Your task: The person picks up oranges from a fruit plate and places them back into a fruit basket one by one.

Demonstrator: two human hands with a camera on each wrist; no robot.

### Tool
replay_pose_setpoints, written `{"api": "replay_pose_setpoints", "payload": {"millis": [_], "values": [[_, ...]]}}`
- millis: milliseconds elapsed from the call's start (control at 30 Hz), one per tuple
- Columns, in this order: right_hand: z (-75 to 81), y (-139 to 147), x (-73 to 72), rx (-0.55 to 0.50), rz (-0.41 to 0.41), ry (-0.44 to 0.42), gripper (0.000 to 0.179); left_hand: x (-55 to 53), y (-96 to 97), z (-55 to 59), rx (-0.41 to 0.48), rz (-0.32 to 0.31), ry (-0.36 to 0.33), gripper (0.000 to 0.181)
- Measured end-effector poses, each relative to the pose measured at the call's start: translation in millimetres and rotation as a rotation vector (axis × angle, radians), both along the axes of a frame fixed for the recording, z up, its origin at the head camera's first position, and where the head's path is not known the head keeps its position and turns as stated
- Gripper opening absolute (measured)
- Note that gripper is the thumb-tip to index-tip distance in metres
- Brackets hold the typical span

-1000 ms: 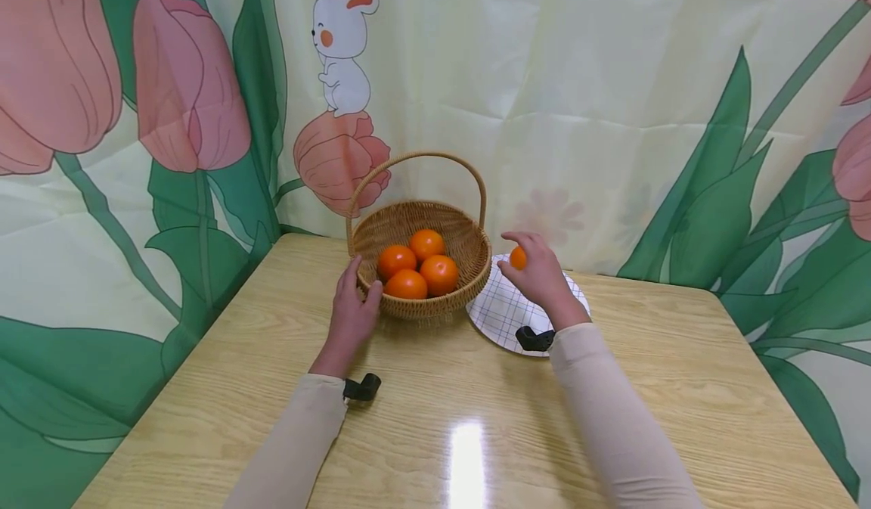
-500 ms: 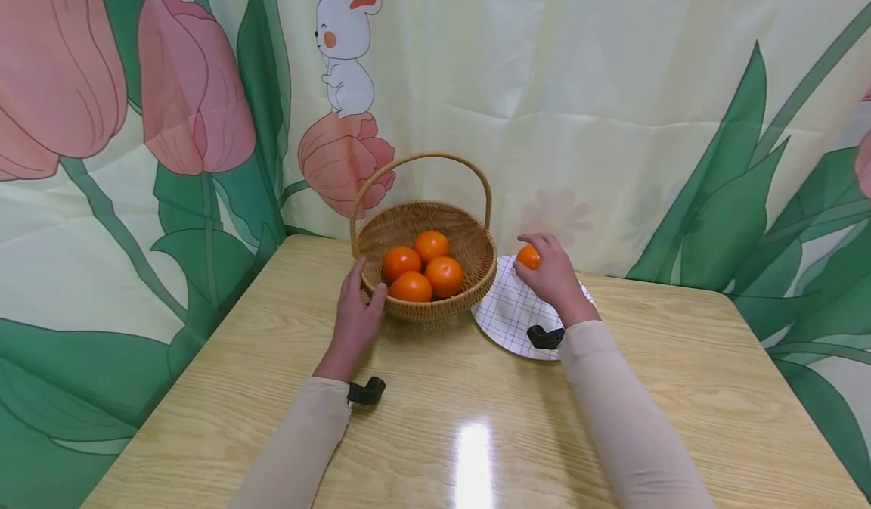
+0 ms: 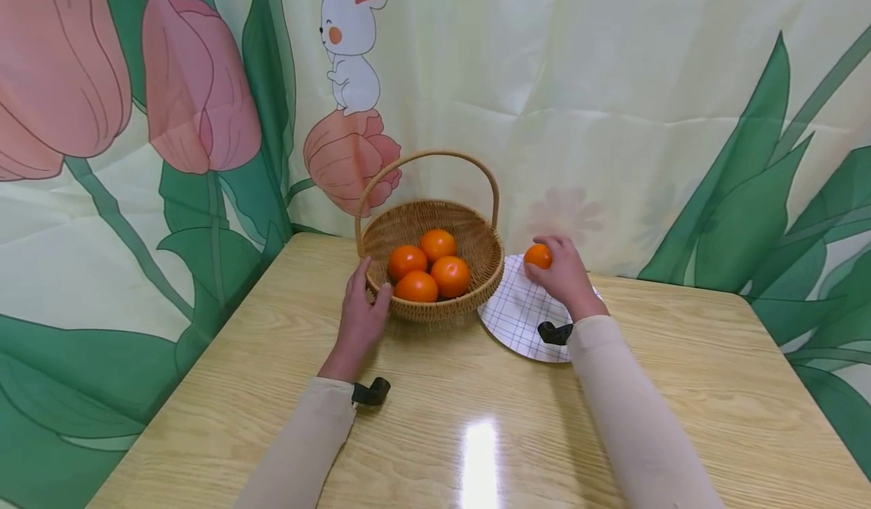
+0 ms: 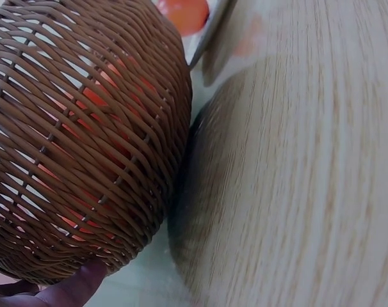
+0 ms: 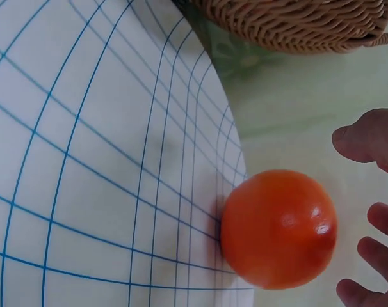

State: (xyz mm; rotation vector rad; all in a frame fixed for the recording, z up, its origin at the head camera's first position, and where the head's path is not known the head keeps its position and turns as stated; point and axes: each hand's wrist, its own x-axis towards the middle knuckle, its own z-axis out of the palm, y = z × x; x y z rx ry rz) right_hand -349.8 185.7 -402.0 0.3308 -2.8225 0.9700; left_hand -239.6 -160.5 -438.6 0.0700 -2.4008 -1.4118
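A wicker basket [image 3: 435, 311] with an arched handle holds several round, smooth orange-red fruits [image 3: 416, 287] that look like tomatoes. My left hand [image 3: 361, 316] touches its left front side near the rim; in the left wrist view the thumb [image 4: 79, 283] lies against the woven wall [image 4: 85, 128]. One more tomato-like fruit [image 3: 537, 256] is on the back edge of a white plate [image 3: 520, 324] with a blue grid. Around this fruit my right hand [image 3: 566, 273] is spread, and in the right wrist view its fingertips [image 5: 373, 256] stand apart from the fruit [image 5: 280, 230].
Both objects stand near the back edge of a light wooden table [image 3: 422, 433], the plate just right of the basket. Behind them hangs a printed curtain [image 3: 612, 116] with tulips and a rabbit. A black strap and small camera sit on each wrist.
The head view has turned slightly, so everything sits farther right. My right hand has drawn a little to the right relative to the fruit, showing more of it. The left hand stays at the basket.
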Motion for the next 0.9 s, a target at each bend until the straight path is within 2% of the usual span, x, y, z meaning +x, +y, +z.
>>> {"api": "replay_pose_setpoints", "payload": {"millis": [533,900], "values": [[-18.2,5,-15.2,0.059,0.003,-0.038,0.063,0.0,0.0,-0.4,-0.006,0.003,0.005,0.063],[-29.9,6,-24.2,0.049,-0.023,-0.144,0.068,-1.2,-1.2,-1.9,-0.017,0.003,0.01,0.061]]}}
